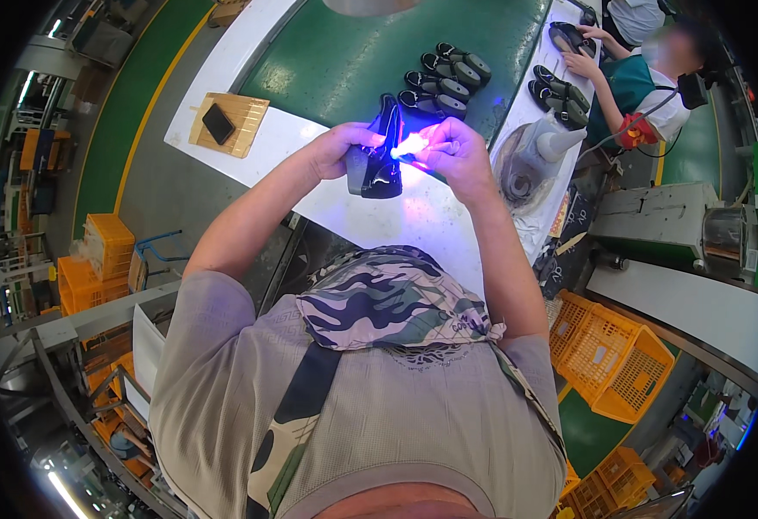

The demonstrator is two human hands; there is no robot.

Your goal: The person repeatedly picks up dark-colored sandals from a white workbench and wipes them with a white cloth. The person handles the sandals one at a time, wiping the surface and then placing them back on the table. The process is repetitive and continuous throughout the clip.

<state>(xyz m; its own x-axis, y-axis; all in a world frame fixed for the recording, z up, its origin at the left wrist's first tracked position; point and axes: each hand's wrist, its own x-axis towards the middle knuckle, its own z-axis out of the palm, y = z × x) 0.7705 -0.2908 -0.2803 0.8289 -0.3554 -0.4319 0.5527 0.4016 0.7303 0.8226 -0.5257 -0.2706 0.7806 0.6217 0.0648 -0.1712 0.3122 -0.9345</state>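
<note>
My left hand [337,152] grips a glossy black shoe [382,177] over the white tabletop. The shoe is held on end, and its dark grey sole faces left. In the fingers of my right hand [460,157], close to the shoe's right side, is a small light [411,147] that glows white-pink. Its glare hides its shape and casts blue and violet on the shoe, my fingers and the table. Several black shoes [442,78] with grey soles lie in a group on the green belt [336,60] beyond my hands.
A phone [218,124] lies on a brown board [247,138] at the left. At the right stand a white bottle [550,141] and more shoes [559,93]. Across there a co-worker [621,86] handles a black shoe. Orange crates [613,355] sit on both sides.
</note>
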